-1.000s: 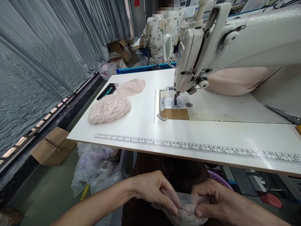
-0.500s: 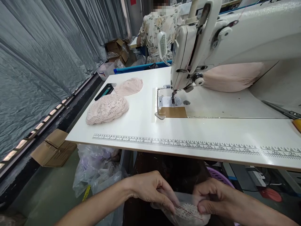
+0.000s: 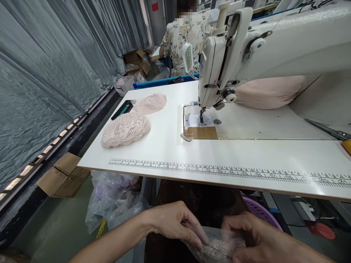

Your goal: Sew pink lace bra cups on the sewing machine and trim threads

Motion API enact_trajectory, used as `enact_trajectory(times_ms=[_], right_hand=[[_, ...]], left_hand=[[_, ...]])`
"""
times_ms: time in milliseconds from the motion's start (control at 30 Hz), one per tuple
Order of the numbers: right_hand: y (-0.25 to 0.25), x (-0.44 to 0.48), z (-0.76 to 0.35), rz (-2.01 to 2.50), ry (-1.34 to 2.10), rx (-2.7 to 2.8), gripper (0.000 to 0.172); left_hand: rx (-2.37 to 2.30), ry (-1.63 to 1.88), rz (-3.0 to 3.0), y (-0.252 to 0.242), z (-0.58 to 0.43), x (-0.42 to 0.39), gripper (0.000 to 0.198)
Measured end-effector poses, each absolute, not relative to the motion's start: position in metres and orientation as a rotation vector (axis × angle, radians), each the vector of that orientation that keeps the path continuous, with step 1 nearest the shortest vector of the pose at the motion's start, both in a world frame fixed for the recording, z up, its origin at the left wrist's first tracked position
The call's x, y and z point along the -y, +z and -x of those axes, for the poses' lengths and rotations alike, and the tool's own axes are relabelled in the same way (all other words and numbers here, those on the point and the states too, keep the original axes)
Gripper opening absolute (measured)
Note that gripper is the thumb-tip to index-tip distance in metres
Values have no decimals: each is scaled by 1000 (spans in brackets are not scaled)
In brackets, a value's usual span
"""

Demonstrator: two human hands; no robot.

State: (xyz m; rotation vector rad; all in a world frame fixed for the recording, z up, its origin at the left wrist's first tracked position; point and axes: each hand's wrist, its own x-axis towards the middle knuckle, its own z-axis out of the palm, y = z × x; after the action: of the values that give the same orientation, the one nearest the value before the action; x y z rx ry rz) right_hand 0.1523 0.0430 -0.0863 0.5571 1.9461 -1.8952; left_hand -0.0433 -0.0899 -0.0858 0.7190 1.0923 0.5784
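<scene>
Below the table's front edge, my left hand (image 3: 179, 224) pinches the left side of a sheer, pale lace piece (image 3: 218, 248) with a dark red stitch line across it. My right hand (image 3: 253, 235) has its thumb and fingers closed on the right side of the same piece. Its lower part runs out of view. On the table (image 3: 164, 146) at the left lie a folded pink lace piece (image 3: 126, 128) and a flat pink fabric piece (image 3: 151, 103), beside a black and teal card (image 3: 123, 109).
A white sewing machine (image 3: 219, 69) stands on the table, pink fabric (image 3: 270, 91) behind its needle. Scissors (image 3: 327, 128) lie at the right. Plastic bags (image 3: 115, 197), a cardboard box (image 3: 64, 175) and a purple basket (image 3: 261, 212) are below. A person (image 3: 185, 40) sits beyond.
The lace piece has shifted slightly in my hands, and my right thumb has moved lower. The whole view has tilted a little; the things on the table lie as before.
</scene>
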Motion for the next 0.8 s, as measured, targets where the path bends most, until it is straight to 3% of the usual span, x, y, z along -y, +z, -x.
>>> enact_trajectory(times_ms=[400,600,733,800], right_hand=[[-86,-46,-153,-527,-1812,-2078,8],[-77,-48,-156,-602,-1524,-2440,3],[-46,-46,-145,-1,-1622,-2815,29],[-35,-45,-139,229,-1675,-2921,28]], left_hand=[[-1125,582,-783,-77,47,92,50],[-1199,522,-1039,-66,56,102,47],[-1089,688,-1205,-42,56,104,45],[-1160,935,-1226,-35,50,96,38]])
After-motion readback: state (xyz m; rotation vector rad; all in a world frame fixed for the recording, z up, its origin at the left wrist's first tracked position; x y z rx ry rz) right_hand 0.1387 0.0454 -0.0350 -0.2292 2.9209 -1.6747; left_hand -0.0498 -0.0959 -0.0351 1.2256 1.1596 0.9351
